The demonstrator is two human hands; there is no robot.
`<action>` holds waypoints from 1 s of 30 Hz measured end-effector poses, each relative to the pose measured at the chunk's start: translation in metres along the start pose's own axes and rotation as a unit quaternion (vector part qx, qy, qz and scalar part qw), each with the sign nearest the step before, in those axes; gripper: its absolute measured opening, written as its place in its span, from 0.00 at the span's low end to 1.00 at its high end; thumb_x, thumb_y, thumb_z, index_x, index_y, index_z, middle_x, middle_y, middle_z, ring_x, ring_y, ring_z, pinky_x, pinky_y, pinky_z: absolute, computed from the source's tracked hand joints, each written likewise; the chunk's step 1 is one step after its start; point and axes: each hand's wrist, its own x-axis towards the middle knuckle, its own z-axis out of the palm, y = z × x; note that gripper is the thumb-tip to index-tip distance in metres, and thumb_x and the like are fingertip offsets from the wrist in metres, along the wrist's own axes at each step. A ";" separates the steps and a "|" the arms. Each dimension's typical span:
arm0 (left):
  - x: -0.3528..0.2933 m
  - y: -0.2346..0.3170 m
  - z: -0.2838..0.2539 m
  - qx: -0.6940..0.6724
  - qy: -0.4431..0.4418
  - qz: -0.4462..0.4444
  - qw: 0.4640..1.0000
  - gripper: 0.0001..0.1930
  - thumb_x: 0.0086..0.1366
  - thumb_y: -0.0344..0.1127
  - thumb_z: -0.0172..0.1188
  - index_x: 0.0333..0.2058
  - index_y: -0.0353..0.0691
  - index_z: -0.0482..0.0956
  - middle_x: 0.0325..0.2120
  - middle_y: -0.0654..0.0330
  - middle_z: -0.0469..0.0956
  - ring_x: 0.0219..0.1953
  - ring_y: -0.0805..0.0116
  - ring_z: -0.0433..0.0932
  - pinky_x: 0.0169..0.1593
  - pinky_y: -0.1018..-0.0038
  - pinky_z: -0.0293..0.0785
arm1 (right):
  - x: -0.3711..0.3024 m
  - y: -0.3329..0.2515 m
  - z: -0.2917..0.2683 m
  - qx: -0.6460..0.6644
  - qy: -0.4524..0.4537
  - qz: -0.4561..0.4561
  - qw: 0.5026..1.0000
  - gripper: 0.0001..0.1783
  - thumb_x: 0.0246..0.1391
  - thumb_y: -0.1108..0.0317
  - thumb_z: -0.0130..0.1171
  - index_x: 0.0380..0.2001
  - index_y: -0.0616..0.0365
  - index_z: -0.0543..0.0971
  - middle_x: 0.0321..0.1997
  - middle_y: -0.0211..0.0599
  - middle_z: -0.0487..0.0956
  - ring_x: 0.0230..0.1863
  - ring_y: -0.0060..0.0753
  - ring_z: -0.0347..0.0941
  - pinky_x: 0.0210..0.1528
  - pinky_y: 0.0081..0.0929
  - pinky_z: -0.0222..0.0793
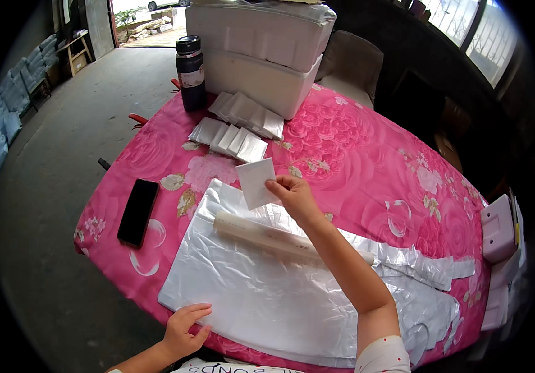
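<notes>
My right hand (292, 194) reaches out over the table, thumb and fingers pinching a flat white square packet (255, 181). Beneath it lies a stack of thin, shiny, translucent plastic bags (261, 298), with loose strap-like ends toward the right. A pale tube (267, 237) rests slantwise across the stack, partly behind my right forearm. At the near left edge of the bags, my left hand (183, 331) rests with fingers apart, holding nothing. Just beyond the held packet are two overlapping rows of similar packets, a nearer row (233, 140) and a farther row (249, 115).
A black phone (138, 212) lies left of the bags on the pink floral tablecloth (342, 140). At the back stand a dark bottle (191, 73) and stacked white foam boxes (255, 74). A covered chair (351, 62) is behind; white containers (498, 230) stand at far right.
</notes>
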 end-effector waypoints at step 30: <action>0.034 0.042 0.067 0.055 -0.209 0.196 0.957 0.25 0.50 0.33 0.63 0.48 0.36 0.70 0.56 0.42 0.60 0.56 0.47 0.62 0.56 0.61 0.62 | -0.239 -0.016 -0.112 -0.638 -0.036 -0.054 0.767 0.31 0.45 0.75 0.57 0.56 0.53 0.66 0.44 0.42 0.73 0.45 0.44 0.67 0.47 0.36 0.65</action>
